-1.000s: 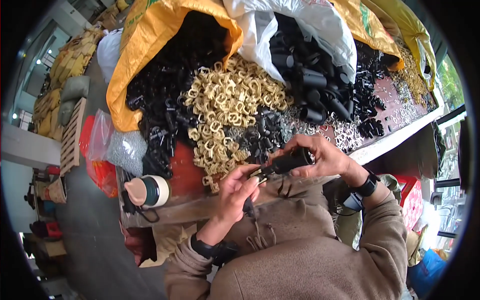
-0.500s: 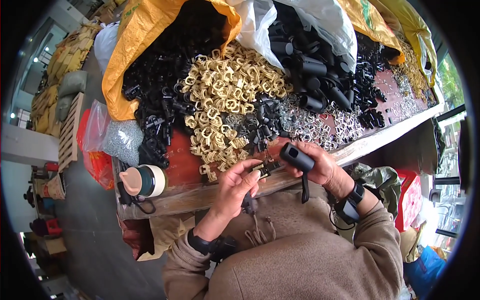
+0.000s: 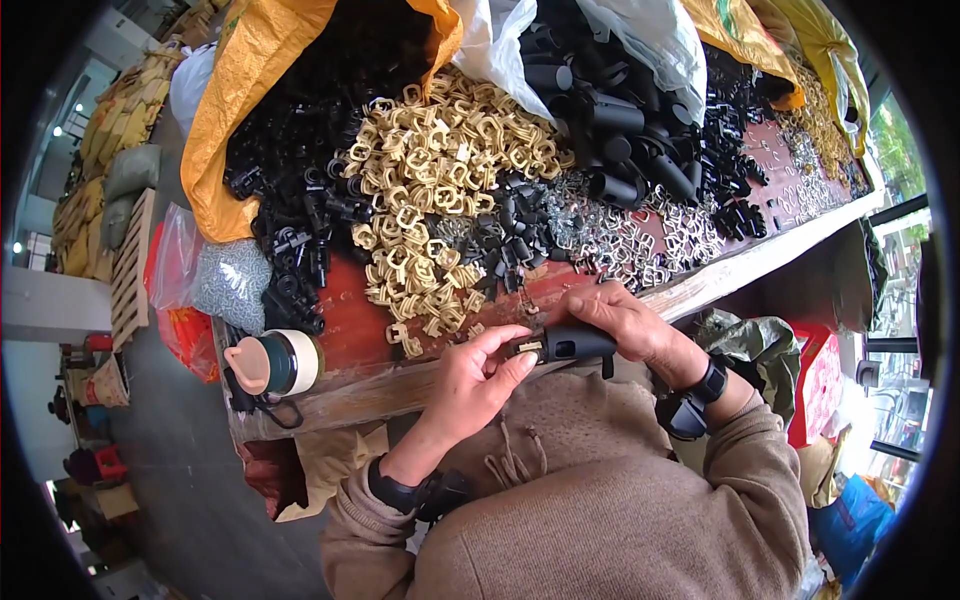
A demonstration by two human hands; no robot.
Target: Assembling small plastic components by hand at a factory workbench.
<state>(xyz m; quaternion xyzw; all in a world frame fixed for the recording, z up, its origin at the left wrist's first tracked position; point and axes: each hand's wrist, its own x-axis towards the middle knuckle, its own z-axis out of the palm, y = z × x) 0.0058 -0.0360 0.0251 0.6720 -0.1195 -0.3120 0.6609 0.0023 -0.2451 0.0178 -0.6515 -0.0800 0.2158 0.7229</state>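
My right hand (image 3: 632, 326) is closed round a hollow black plastic housing (image 3: 584, 344), which lies sideways over the table's near edge. A slot shows in its side, and a short black tab hangs below it. In my left hand (image 3: 470, 384), thumb and fingers pinch a small black part with a cream piece in it (image 3: 528, 347). This part meets the housing's left end; whether it sits inside cannot be made out. Just beyond my hands is a heap of cream plastic clips (image 3: 440, 180), with small black pieces (image 3: 515, 235) beside it.
Black housings (image 3: 635, 140) spill from a white bag; black fittings (image 3: 290, 215) lie by an orange sack (image 3: 215, 150). Metal clips (image 3: 665, 235) lie right of centre. At the left stand a lidded cup (image 3: 290, 362) and a bag of small grey pieces (image 3: 232, 285). The wooden table edge (image 3: 350, 398) runs before me.
The housing has turned from slanted to nearly level and moved slightly left and down. The small black part in my left hand now meets its end; the gap between them has closed.
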